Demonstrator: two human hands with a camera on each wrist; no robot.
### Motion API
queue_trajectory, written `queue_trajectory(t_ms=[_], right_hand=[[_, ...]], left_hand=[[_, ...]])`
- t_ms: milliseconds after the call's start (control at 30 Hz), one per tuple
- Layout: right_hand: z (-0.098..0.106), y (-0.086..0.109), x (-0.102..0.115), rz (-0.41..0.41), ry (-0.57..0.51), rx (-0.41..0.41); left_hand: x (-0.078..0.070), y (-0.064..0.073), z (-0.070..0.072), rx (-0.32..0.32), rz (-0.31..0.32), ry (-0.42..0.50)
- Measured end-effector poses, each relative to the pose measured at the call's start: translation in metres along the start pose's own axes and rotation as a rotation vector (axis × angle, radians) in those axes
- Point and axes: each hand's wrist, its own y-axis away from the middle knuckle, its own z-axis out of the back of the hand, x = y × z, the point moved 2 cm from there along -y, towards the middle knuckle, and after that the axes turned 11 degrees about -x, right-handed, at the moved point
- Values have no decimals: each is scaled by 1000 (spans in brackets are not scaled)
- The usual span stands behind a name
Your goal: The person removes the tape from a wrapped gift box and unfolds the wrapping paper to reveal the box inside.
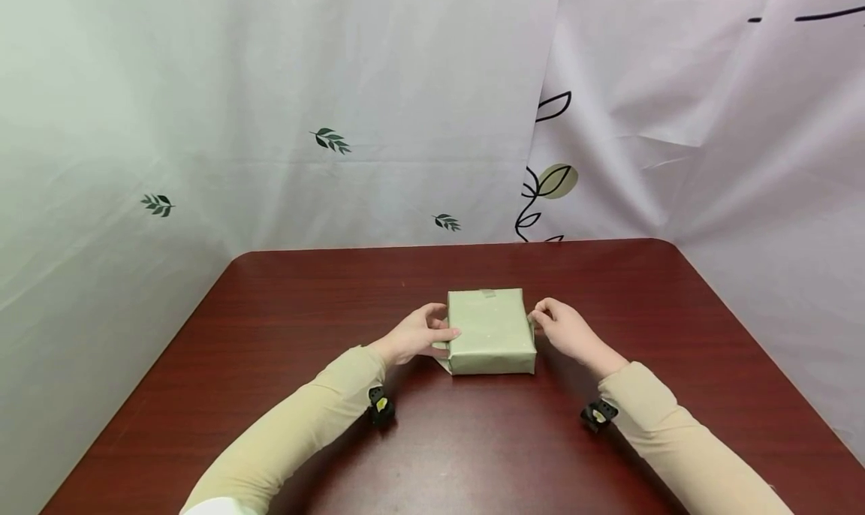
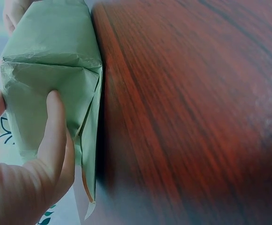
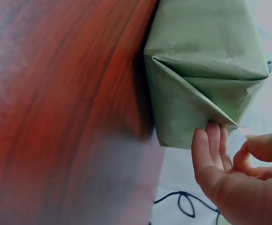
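Observation:
A box wrapped in light green paper (image 1: 491,331) lies on the table. At its left end, my left hand (image 1: 417,333) has its thumb at the top edge and straight fingers pressing the folded-in paper. Below those fingers a loose paper flap (image 2: 92,140) sticks out along the tabletop. My right hand (image 1: 562,329) is at the other end, where outstretched fingertips (image 3: 199,136) touch a slanting folded flap (image 3: 185,101). Its thumb and index finger come close together beside the flap's tip; I cannot tell whether they hold anything.
The box stands on a dark red wooden table (image 1: 324,290). A small strip of tape (image 1: 488,293) shows on the box's top near the far edge. White curtains (image 1: 419,109) with leaf prints hang behind and beside the table. Each wrist wears a small black camera (image 1: 381,406).

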Motion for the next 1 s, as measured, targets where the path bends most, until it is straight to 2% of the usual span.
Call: queue_trajectory(t_ms=[100, 267, 467, 800, 900, 1000], right_hand=[[0, 0, -5, -73, -139, 32], [2, -1, -11, -150, -322, 79], [4, -2, -16, -229, -466, 128], [10, 1, -25, -308, -554, 149], [15, 3, -30, -338, -506, 130], [21, 4, -36, -336, -392, 110]], left_hand=[[0, 1, 0, -4, 0, -4], [0, 1, 0, 1, -3, -3], [-1, 1, 0, 2, -2, -11], [0, 0, -1, -10, 1, -8], [1, 0, -1, -11, 3, -6], [1, 1, -1, -11, 3, -4]])
